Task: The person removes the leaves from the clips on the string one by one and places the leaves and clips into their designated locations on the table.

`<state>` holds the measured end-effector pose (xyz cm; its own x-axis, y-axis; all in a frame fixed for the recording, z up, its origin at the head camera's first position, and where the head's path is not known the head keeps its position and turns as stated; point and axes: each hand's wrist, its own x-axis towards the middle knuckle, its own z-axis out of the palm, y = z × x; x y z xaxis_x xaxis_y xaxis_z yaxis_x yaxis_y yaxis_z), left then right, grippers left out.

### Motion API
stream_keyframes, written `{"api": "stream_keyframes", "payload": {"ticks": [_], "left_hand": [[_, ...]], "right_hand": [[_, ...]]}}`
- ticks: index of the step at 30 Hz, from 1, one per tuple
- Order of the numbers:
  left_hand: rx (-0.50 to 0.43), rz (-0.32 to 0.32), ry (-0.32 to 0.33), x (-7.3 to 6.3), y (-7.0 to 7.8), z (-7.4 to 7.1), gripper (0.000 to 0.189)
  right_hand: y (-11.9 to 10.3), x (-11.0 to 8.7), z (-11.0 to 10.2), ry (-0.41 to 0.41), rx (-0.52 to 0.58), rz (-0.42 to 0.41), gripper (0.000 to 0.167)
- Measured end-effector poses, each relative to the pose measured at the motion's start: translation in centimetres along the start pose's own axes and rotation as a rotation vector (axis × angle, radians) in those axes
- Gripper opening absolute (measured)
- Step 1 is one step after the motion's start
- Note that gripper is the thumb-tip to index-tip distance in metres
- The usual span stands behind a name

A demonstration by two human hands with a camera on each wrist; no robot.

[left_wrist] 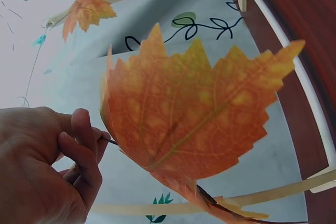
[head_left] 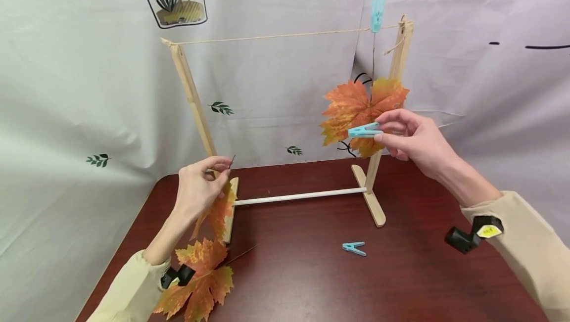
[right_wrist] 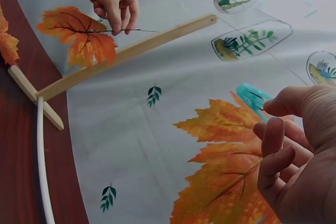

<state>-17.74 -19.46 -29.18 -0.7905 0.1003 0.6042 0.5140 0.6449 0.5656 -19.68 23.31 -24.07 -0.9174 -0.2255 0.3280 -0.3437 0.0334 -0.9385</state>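
My left hand [head_left: 201, 186] pinches the thin stem of an orange maple leaf [left_wrist: 194, 108], which hangs below the fingers beside the left post. Between thumb and fingers of my right hand [head_left: 416, 139] is a light blue clothespin [head_left: 364, 130], held in front of a hanging maple leaf [head_left: 347, 107]. That leaf's stem is clipped to the string [head_left: 276, 35] by another blue clothespin [head_left: 378, 11], near the right post. A third maple leaf [head_left: 206, 282] lies on the table under the left forearm, its stem pointing right.
A wooden frame with a left post [head_left: 191, 94], a right post [head_left: 403, 57] and a white crossbar [head_left: 298, 196] stands on the dark red table [head_left: 289, 262]. Another blue clothespin [head_left: 354, 248] lies on the tabletop at front right. A pale printed cloth [head_left: 276, 79] hangs behind.
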Motion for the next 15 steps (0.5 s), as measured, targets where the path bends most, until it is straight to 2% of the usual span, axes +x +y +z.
{"api": "stream_keyframes", "payload": {"ticks": [4, 9, 15], "left_hand": [[0.017, -0.012, -0.002, -0.4, -0.3, 0.0, 0.02], [0.014, -0.016, -0.008, -0.8, -0.7, -0.1, 0.022], [0.043, 0.014, -0.002, -1.2, -1.0, -0.2, 0.027]], "right_hand": [[0.6, -0.5, -0.1, -0.021, 0.029, 0.005, 0.022], [1.2, -1.1, 0.0, -0.018, 0.001, 0.035, 0.023], [1.9, -1.6, -0.1, -0.017, -0.018, 0.063, 0.024]]}}
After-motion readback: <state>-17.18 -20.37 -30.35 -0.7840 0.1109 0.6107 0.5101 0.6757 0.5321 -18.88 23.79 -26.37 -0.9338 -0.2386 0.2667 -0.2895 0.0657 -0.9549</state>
